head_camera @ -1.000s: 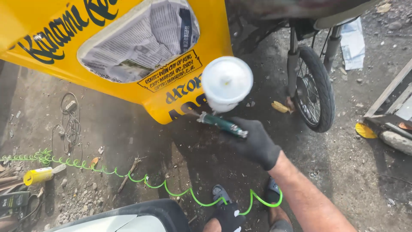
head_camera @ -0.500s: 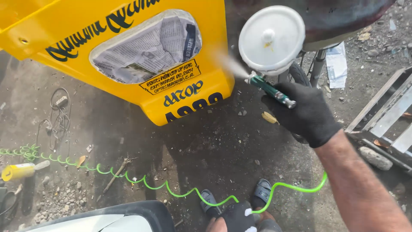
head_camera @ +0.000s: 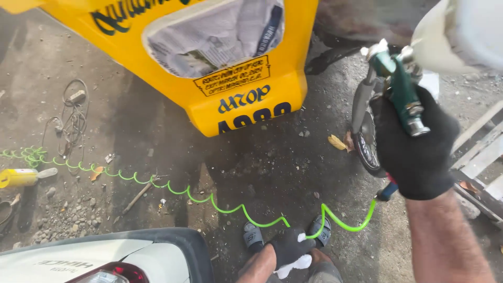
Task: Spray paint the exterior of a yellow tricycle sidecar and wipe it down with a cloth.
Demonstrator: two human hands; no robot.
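Fingers of your gloved right hand [head_camera: 416, 144] are wrapping the green-handled spray gun [head_camera: 401, 89], lifting its white cup clear of the yellow panel [head_camera: 246, 99]. Your left hand [head_camera: 288, 246] is clutching a white rag [head_camera: 293, 263], keeping the green coiled hose [head_camera: 209, 202] trailing loose.

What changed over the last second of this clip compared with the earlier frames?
The right hand carried the spray gun up and to the right, away from the yellow panel, keeping its grip throughout. The mist seen by the nozzle half a second ago is gone. The left hand now shows low down, holding a white cloth. The green coiled hose stays on the ground.
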